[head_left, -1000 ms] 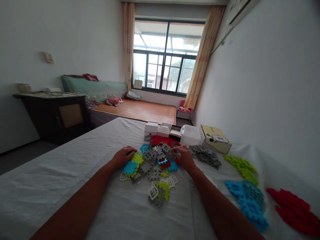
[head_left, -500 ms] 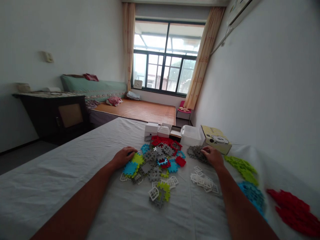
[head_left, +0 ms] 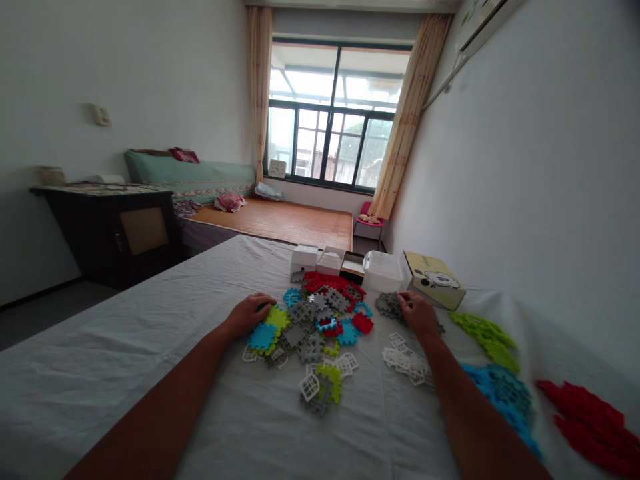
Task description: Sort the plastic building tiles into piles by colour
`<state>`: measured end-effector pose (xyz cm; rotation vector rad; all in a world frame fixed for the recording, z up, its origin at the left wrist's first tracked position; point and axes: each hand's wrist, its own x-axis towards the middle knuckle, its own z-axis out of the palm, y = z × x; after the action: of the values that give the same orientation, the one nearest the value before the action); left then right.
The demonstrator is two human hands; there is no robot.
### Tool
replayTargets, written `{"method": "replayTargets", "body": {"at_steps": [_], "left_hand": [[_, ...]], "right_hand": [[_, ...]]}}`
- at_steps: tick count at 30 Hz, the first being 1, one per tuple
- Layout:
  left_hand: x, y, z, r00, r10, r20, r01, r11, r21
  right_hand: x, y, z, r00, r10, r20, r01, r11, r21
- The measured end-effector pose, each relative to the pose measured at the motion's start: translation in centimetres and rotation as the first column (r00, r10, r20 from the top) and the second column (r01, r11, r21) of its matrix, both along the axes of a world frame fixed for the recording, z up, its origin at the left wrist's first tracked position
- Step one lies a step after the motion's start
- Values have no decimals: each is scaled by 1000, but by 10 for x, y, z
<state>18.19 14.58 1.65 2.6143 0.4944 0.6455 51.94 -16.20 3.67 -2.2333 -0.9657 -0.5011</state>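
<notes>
Head view, right hand: the right hand (head_left: 419, 313) is resting at centre right of the frame on the grey pile (head_left: 391, 305); a second ago it was in the mixed heap, so it has crossed over to the right.
Right fingers: they are curling down onto the grey pieces, loosely together; whether they are still pinching one I cannot tell, since the palm is hiding the tips.
Left hand: the left hand (head_left: 249, 312) is staying where it was, lying on the left edge of the mixed heap (head_left: 315, 320) in mid frame.
Left fingers: they are bending over a yellow-green piece (head_left: 277, 316), pressing on it rather than gripping it.
Meaning of the change: the person seems to be moving a grey piece from the heap to the pile of its own colour, a sorting by colour that is well under way.
Sorted piles: the white pieces (head_left: 407, 360) are lying just below the right hand; the green pile (head_left: 484, 333), the blue pile (head_left: 500, 390) and the red pile (head_left: 590, 420) are lining up toward the lower right.
Left to sort: the heap is still holding grey, blue, red, green and white pieces.
Behind: a clear tub (head_left: 383, 270) and a yellow box (head_left: 434, 278) are standing just above the grey pile, on the white sheet (head_left: 125, 347).
</notes>
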Motion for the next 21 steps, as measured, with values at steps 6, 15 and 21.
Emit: {"method": "replayTargets", "body": {"at_steps": [6,15,21], "left_hand": [[1,-1,1,1000,11,-7,-11,1000,-1],[0,-2,3,1000,-3,-4,4,1000,20],[1,-1,1,1000,12,-9,-12,1000,-1]], "right_hand": [[-64,46,3,931,364,16,-359,924,-131],[-102,88,-20,905,425,31,-408,885,-223],[-108,82,-12,899,435,53,-405,870,-280]]}}
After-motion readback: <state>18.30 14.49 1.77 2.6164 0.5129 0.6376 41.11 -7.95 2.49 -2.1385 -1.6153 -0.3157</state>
